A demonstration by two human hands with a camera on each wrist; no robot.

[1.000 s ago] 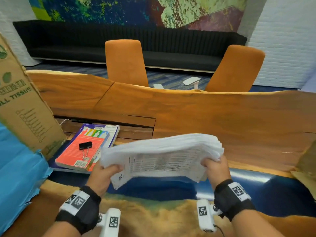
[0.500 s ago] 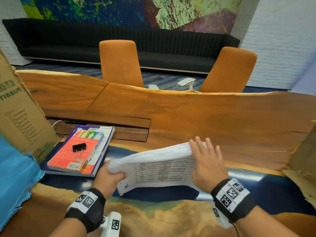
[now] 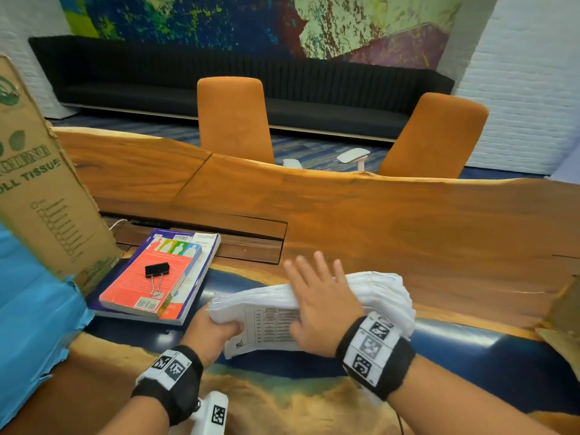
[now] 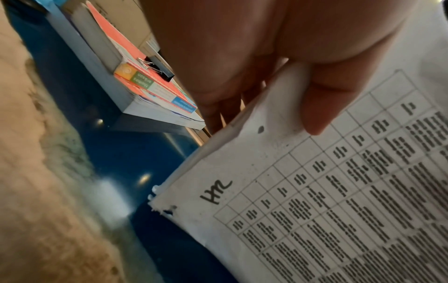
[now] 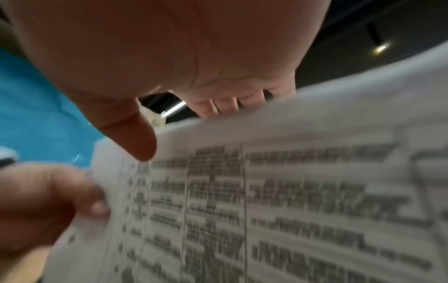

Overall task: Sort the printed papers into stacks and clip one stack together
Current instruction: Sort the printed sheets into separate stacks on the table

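Note:
A thick stack of printed papers (image 3: 270, 312) with tables on the top sheet lies tilted just above the table's blue strip. My left hand (image 3: 216, 328) grips its left end, thumb on top (image 4: 322, 107) and fingers underneath. My right hand (image 3: 317, 296) lies flat on the top sheet with straight, spread fingers; the right wrist view shows the thumb (image 5: 130, 137) over the printed page (image 5: 290, 201). A black binder clip (image 3: 157, 271) with silver handles lies on the orange book (image 3: 150, 277), left of the stack, also seen as the clip (image 4: 157, 67) in the left wrist view.
Two stacked books (image 3: 188, 277) sit left of the papers. A cardboard tissue box (image 3: 40, 183) and blue plastic sheet (image 3: 28, 309) stand at far left. Cardboard (image 3: 561, 321) lies at the right edge. Two orange chairs (image 3: 233, 117) stand behind the wooden table (image 3: 376, 221).
My right hand let go of the stack's right end and moved onto its top, sliding leftward with flat fingers. The stack came down lower toward the table. My left hand kept its grip.

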